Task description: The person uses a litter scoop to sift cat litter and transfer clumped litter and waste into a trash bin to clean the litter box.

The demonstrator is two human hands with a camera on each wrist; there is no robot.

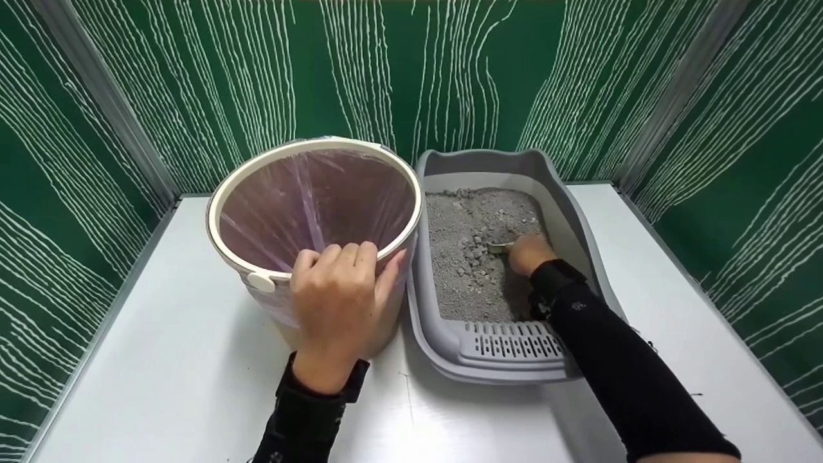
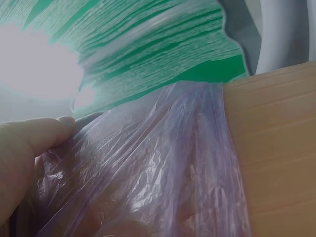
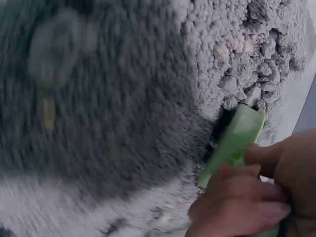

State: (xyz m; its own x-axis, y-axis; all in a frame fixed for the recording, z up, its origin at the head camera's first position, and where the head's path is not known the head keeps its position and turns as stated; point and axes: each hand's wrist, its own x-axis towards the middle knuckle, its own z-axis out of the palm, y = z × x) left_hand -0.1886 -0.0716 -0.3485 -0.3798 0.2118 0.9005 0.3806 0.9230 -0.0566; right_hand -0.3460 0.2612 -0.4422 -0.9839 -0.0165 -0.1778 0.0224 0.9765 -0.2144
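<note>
My left hand (image 1: 337, 302) grips the near rim of a round bin (image 1: 341, 143), fingers over the edge and thumb along its right side. A thin purple plastic bag (image 2: 163, 163) lines the bin and hangs over the outside. My right hand (image 1: 530, 253) holds a green scoop (image 3: 239, 133) down in the grey cat litter (image 1: 453, 222). In the right wrist view the scoop's edge touches litter clumps (image 3: 256, 54). That litter fills a grey litter box (image 1: 437, 341) standing right beside the bin.
The bin and box stand on a white table (image 1: 161, 360). Green panels with white wavy lines (image 1: 398, 77) rise behind and on both sides, joined by grey corner posts (image 1: 119, 96). The box's front has a slotted step (image 1: 514, 341).
</note>
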